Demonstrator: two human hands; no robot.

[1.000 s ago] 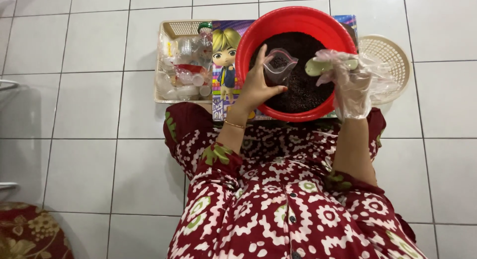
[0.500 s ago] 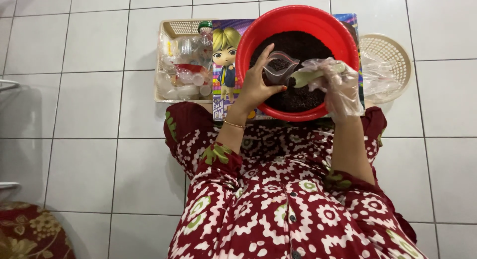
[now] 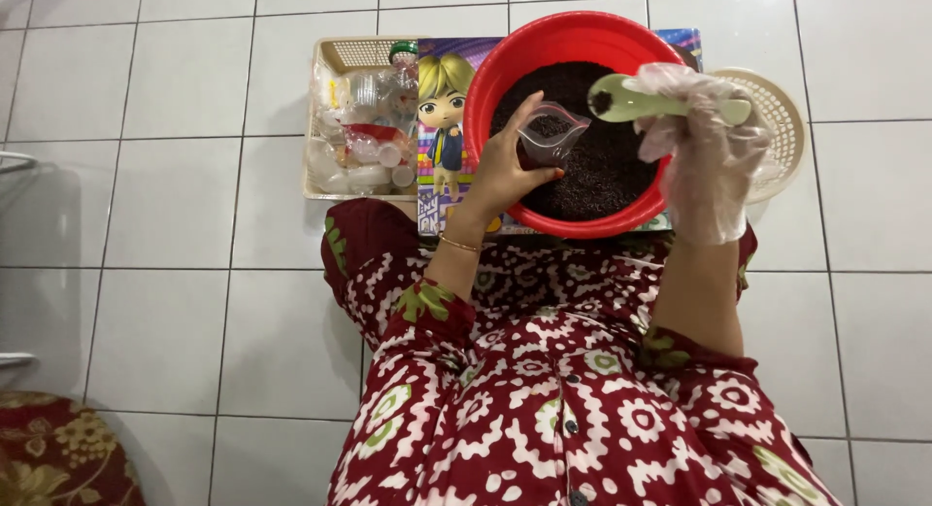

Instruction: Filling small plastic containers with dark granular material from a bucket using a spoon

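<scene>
A red bowl (image 3: 495, 69) full of dark grains (image 3: 607, 166) rests on a colourful cartoon-printed box (image 3: 442, 108) in front of my lap. My left hand (image 3: 505, 171) holds a small clear plastic cup (image 3: 551, 135) tilted over the bowl, with some dark grains inside. My right hand (image 3: 704, 147), in a thin clear plastic glove, grips a pale green spoon (image 3: 631, 103) whose bowl sits just right of the cup's mouth and carries a few grains.
A cream plastic basket (image 3: 335, 59) holding several clear plastic cups and lids stands left of the box. A round cream woven basket (image 3: 782, 108) lies right of the red bowl. White floor tiles surround me; a red patterned cloth (image 3: 58, 457) lies at bottom left.
The spoon first dipped down toward the grains beside the cup, then rose and levelled out at the cup's mouth. My left hand kept the cup nearly still.
</scene>
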